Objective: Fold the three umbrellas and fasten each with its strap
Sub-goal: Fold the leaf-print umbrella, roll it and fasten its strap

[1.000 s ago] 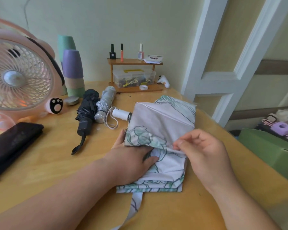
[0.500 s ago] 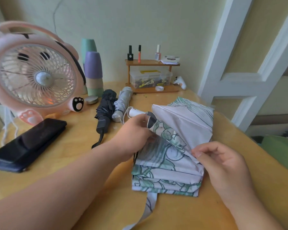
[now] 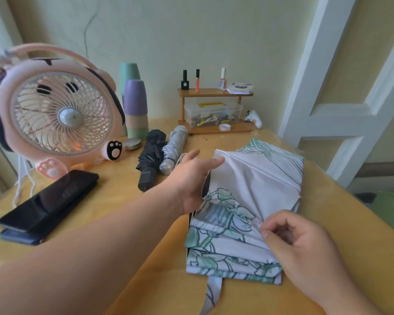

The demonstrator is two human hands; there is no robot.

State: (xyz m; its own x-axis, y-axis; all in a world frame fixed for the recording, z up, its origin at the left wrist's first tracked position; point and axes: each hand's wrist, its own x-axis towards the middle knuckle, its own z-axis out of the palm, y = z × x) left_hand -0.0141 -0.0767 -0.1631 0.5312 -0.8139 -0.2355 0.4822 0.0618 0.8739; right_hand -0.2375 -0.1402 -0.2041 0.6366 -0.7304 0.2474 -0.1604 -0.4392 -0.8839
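Matt printed cloth umbrella (image 3: 255, 201) on a glossy wooden table (image 3: 114, 196).

the pink paw-print fan (image 3: 62, 113) stands at the far left of my wooden table (image 3: 114, 185). just right of the fan rise stacked cups (image 3: 135, 108), a small round tin (image 3: 132, 143) at their foot. in front of the fan lies a black phone (image 3: 55, 198). well right of the fan i see a wooden shelf (image 3: 215, 93) bearing nail polish bottles (image 3: 184, 81), with a clear box (image 3: 213, 113) beneath.
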